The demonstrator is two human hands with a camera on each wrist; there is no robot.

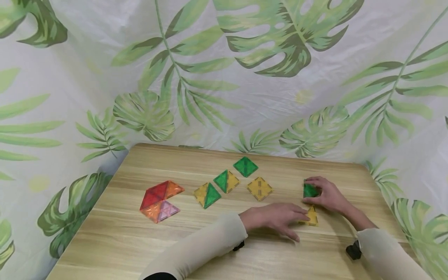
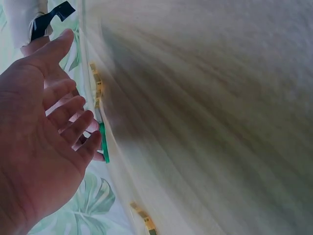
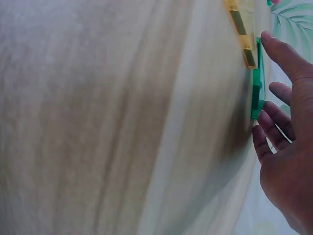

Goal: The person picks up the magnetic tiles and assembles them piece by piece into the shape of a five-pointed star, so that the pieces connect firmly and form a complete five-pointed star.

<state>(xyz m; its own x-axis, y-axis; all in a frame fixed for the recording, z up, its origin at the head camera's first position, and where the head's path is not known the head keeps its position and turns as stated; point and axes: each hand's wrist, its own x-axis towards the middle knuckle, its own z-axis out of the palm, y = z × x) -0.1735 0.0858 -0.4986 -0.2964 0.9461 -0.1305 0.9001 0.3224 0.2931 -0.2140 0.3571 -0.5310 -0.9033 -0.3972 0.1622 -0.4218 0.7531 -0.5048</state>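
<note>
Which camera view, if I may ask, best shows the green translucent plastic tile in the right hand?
The head view: it shows the green translucent plastic tile from above, though the right hand partly covers it. Both wrist views show only a narrow green strip, nearly edge-on.

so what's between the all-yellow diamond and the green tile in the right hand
In the head view, only bare tabletop lies between the yellow diamond and the green tile.
</note>
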